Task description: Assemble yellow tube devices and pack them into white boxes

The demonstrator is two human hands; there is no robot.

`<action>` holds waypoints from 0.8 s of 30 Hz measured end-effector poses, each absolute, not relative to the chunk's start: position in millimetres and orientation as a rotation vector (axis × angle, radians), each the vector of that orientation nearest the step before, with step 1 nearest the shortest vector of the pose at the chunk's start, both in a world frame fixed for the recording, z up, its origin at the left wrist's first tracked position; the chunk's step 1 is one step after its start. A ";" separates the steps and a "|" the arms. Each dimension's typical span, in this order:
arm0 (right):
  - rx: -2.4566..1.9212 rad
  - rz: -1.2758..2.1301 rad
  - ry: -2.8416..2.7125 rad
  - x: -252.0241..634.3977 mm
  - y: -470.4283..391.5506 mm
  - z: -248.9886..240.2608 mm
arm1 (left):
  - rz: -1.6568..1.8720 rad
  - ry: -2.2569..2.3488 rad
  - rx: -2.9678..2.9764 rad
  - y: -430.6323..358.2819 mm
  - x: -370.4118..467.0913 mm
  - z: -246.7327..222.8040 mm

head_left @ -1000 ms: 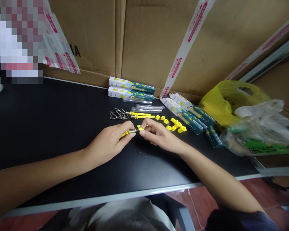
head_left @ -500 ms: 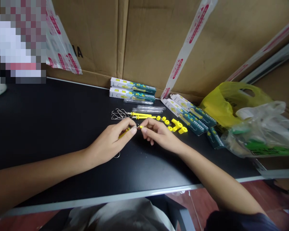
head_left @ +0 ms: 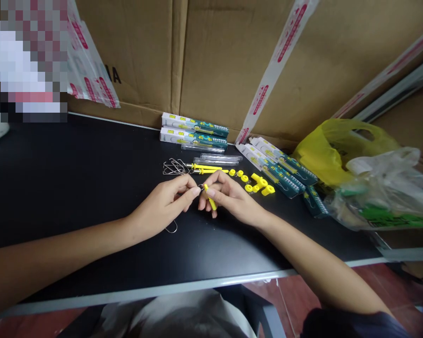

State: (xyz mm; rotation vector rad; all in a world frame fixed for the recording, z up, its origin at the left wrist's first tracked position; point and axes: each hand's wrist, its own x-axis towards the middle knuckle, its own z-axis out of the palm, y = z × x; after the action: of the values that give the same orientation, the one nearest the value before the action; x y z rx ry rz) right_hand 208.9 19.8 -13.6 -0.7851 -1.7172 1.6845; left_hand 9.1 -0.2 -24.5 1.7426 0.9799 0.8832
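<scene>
Yellow rod (head_left: 212,203) pinched in the right hand's (head_left: 229,193) closed fingers beside a metal ring (head_left: 200,187) nipped by the left hand's (head_left: 169,199), above a counter (head_left: 91,188) where two hooked rods (head_left: 209,172) look assembled and yellow caps (head_left: 268,190) lie loose.

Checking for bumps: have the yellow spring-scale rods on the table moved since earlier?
No: the yellow spring-scale rods show no shift against the cardboard wall.
</scene>
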 end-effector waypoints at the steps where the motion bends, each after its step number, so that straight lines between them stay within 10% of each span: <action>1: -0.786 1.695 -1.716 208.9 20.0 -13.5 | 0.883 0.975 1.741 -0.3 9.1 -24.6; 24: -0.822 1.721 -1.725 209.7 20.3 -13.0 | 0.868 1.015 1.742 -1.2 10.0 -21.8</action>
State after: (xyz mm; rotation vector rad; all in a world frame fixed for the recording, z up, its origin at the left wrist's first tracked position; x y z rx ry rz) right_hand 209.7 20.3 -13.0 -0.8223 -1.7249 1.7206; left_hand 10.0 -1.2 -21.8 1.7421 1.0154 0.8682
